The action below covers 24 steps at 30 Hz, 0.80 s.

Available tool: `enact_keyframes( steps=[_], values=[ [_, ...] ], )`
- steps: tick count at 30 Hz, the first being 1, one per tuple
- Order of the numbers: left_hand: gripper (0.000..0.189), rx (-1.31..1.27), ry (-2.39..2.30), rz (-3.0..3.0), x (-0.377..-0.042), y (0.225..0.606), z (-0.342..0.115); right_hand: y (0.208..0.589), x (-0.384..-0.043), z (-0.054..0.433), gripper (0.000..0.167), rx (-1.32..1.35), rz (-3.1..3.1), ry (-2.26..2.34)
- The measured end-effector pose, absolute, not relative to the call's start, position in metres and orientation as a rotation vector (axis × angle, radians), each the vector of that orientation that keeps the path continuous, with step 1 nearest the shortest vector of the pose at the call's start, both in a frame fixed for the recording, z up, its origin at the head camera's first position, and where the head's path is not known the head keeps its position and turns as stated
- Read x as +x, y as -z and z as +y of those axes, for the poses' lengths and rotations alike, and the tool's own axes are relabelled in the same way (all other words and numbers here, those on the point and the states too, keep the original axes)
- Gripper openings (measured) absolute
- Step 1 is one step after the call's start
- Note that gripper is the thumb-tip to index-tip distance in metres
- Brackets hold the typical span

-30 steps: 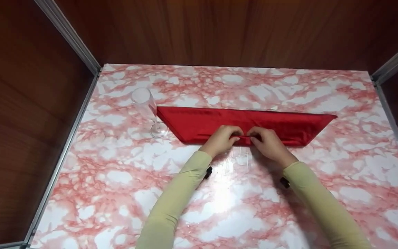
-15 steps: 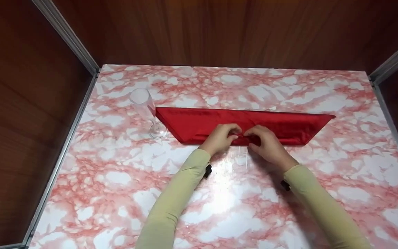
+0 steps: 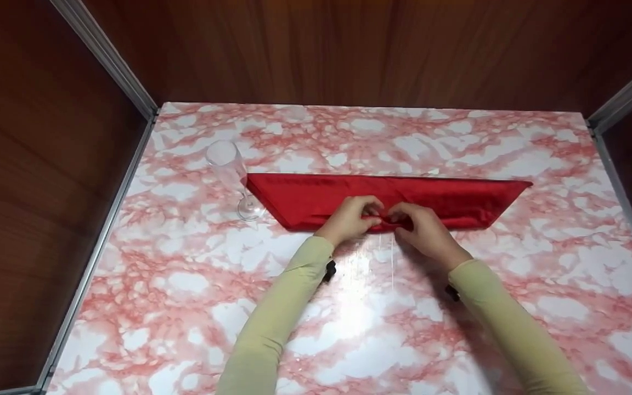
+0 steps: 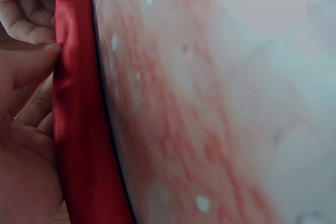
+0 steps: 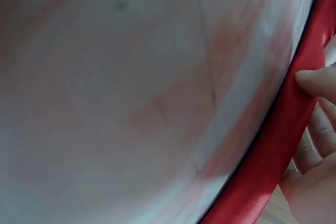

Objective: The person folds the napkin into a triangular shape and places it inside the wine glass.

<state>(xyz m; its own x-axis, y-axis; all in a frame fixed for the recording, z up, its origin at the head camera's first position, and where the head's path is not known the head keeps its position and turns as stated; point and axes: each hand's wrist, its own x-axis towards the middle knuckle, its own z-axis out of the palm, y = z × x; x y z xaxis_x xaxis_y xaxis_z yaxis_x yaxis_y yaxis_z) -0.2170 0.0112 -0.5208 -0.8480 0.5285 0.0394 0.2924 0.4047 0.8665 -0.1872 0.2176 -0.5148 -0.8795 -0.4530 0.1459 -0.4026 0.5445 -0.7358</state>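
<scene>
A shiny red satin cloth (image 3: 305, 200), folded into a long trapezoid, lies across the table with its wide side away from me. Both hands meet at the middle of its near edge. My left hand (image 3: 349, 220) pinches a narrow raised fold there, thumb in front and fingers behind. Close beside it, my right hand (image 3: 424, 229) holds the same fold between thumb and curled fingers. In the left wrist view, the red fold (image 4: 79, 119) stands up as a band in front of the left palm (image 4: 26, 166). The right thumb (image 5: 312, 82) presses the band's front in the right wrist view.
A clear stemmed glass (image 3: 228, 164) stands upright at the cloth's left corner, its foot (image 3: 250, 208) close to the slanted edge. Dark wooden panels (image 3: 316, 49) wall the back and sides of the red-and-white marbled table (image 3: 184, 307).
The right hand's thumb and fingers have spread farther apart at the fold. The cloth's far left edge has slid slightly toward me. My left hand keeps nearly the same place.
</scene>
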Motion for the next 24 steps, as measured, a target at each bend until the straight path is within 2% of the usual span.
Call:
enact_keyframes(
  steps=[4,8,24],
  values=[
    [0.038,0.777,-1.391,2.436,-0.214,0.520,0.008,0.516,-0.189,0.218,0.026,-0.744,2.717,1.253],
    [0.043,0.851,-1.309,2.497,-0.209,0.518,0.007,0.518,-0.189,0.219,0.023,-0.738,2.718,1.259],
    [0.033,0.836,-1.347,2.499,-0.181,0.518,0.007,0.513,-0.178,0.228,0.026,-0.688,2.531,1.335]
  ],
)
